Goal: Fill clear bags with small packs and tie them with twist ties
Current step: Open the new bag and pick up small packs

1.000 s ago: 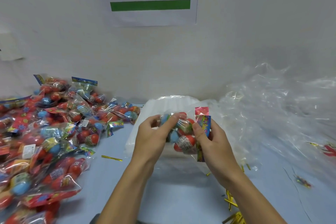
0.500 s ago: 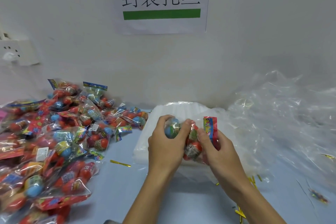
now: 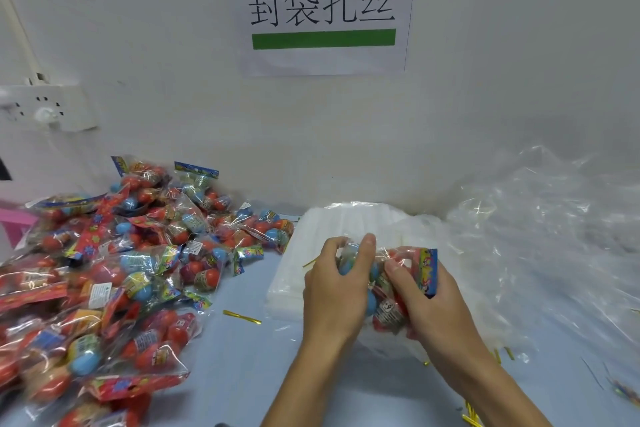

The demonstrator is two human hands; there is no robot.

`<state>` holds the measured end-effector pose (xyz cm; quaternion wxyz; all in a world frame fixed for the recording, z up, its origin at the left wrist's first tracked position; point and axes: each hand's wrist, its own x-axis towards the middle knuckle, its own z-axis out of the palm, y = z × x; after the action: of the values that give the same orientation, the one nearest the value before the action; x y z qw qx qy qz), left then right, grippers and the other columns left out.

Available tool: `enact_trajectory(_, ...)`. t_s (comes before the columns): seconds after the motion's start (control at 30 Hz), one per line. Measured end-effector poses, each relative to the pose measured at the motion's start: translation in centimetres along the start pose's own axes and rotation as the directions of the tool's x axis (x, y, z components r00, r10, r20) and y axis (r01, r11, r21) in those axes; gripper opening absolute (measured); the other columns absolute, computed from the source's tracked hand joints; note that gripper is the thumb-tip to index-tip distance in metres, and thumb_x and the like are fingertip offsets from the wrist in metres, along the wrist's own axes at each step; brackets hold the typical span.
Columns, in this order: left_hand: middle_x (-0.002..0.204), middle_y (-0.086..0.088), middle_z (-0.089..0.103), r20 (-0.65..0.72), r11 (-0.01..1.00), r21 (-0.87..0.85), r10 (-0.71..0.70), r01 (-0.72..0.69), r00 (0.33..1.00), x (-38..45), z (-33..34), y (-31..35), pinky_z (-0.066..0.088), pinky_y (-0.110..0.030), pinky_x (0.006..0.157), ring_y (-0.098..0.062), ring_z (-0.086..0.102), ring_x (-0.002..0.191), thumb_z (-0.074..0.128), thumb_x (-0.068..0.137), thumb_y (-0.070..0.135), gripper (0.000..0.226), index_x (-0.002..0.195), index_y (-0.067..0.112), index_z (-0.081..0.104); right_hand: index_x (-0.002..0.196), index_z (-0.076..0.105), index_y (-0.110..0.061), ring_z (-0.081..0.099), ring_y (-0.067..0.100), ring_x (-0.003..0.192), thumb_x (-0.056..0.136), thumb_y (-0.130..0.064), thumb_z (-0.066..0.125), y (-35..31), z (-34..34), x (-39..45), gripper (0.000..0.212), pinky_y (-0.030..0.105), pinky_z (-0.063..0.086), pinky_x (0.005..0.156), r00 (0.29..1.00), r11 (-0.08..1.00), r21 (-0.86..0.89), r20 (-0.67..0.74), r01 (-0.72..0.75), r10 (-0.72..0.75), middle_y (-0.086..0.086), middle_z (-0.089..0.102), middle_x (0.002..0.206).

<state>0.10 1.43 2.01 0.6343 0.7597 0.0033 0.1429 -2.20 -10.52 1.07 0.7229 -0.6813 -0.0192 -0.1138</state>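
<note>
1. Both hands gripped the clear crinkly plastic bag of red and blue egg packs point(image 3: 388, 302) above the flat white stack of bags point(image 3: 332, 232)
2. Left hand point(image 3: 337, 291) clutched its top; right hand point(image 3: 429, 302) pinched its right side, a thin gold twist tie point(image 3: 313, 262) poking out left of the left hand

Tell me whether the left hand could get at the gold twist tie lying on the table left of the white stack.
Probably not yet: the left hand and right hand both grip the pack. Once freed, the twist tie lies on bare table, nothing over it.
</note>
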Motion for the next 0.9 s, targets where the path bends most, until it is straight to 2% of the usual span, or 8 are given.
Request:
enact_trajectory(0.1,0.090,0.001,0.070,-0.095,0.998,0.068,0.024,-0.018,0.995,0.2,0.1,-0.3,0.052,-0.047,0.087,-0.025,0.064,0.094,0.044,0.094,0.061,0.043,0.085,0.023,0.063,0.094,0.068,-0.021,0.073,0.026,0.071,0.090,-0.037,0.068,0.0,0.4,-0.1,0.016,0.043,0.061,0.057,1.000,1.000,-0.015,-0.012,-0.012,0.012,0.009,0.073,0.082)
enact_trajectory(0.2,0.082,0.001,0.066,-0.119,0.986,0.167,0.030,-0.010,0.992,-0.1,-0.1,-0.4,0.052,-0.043,0.080,-0.025,0.061,0.086,0.035,0.100,0.056,0.047,0.074,0.023,0.057,0.094,0.067,-0.019,0.074,0.028,0.067,0.092,-0.041,0.067,0.2,0.6,-0.2,0.022,0.054,0.062,0.061,0.998,0.997,-0.043,0.011,-0.067,0.068,0.011,0.073,0.080)
enact_trajectory(0.3,0.074,0.004,0.063,-0.054,0.982,0.183,0.065,-0.054,0.996,-0.5,0.1,0.0,0.046,-0.037,0.071,-0.020,0.059,0.078,0.037,0.096,0.063,0.050,0.071,0.023,0.055,0.091,0.065,-0.019,0.074,0.026,0.070,0.090,-0.048,0.064,0.4,0.6,-0.1,0.029,0.048,0.061,0.056,0.997,0.990,-0.127,-0.056,-0.053,0.047,0.007,0.073,0.081)
enact_trajectory(0.4,0.080,0.007,0.070,0.037,0.999,0.032,0.020,-0.022,0.999,-0.7,0.8,0.2,0.051,-0.028,0.073,-0.008,0.065,0.081,0.054,0.085,0.065,0.043,0.086,0.023,0.063,0.094,0.063,-0.020,0.072,0.014,0.063,0.090,-0.051,0.060,0.3,0.4,0.1,0.032,0.035,0.056,0.043,0.991,0.990,-0.134,-0.131,-0.040,0.023,0.004,0.072,0.084)
enact_trajectory(0.53,0.075,0.007,0.070,-0.038,0.999,0.014,0.034,-0.034,0.999,-0.8,1.3,-0.2,0.046,-0.013,0.059,-0.002,0.064,0.070,0.060,0.091,0.051,0.030,0.086,0.022,0.063,0.098,0.062,-0.025,0.071,0.012,0.069,0.086,-0.055,0.060,0.2,0.4,0.1,0.033,0.033,0.054,0.043,0.996,0.989,-0.122,-0.049,-0.083,0.077,0.002,0.072,0.088)
enact_trajectory(0.67,0.069,0.008,0.066,-0.054,0.996,-0.016,0.087,-0.088,0.995,-0.2,0.6,-0.3,0.050,-0.023,0.060,-0.007,0.061,0.064,0.054,0.095,0.047,0.031,0.081,0.020,0.058,0.099,0.064,-0.022,0.071,0.013,0.069,0.083,-0.050,0.069,-0.1,0.5,-0.1,0.033,0.033,0.055,0.043,0.998,0.993,-0.097,0.011,-0.065,0.067,0.000,0.071,0.083)
enact_trajectory(0.77,0.058,0.012,0.057,-0.020,0.997,-0.003,0.082,-0.083,0.996,0.1,0.1,-0.1,0.044,-0.025,0.058,-0.005,0.051,0.056,0.052,0.097,0.045,0.034,0.073,0.021,0.054,0.098,0.064,-0.021,0.071,0.016,0.064,0.088,-0.040,0.072,-0.2,0.5,-0.2,0.023,0.032,0.054,0.041,0.999,0.996,-0.087,-0.012,-0.032,0.031,-0.001,0.072,0.079)
enact_trajectory(0.9,0.062,0.008,0.063,0.071,0.995,-0.096,-0.031,0.038,0.997,0.3,-0.3,0.2,0.045,-0.022,0.050,-0.005,0.059,0.056,0.055,0.096,0.046,0.033,0.078,0.020,0.061,0.100,0.065,-0.018,0.072,0.019,0.065,0.090,-0.034,0.072,-0.6,0.1,0.0,0.020,0.030,0.051,0.041,1.000,0.998,-0.064,-0.001,-0.027,0.026,0.000,0.072,0.079)
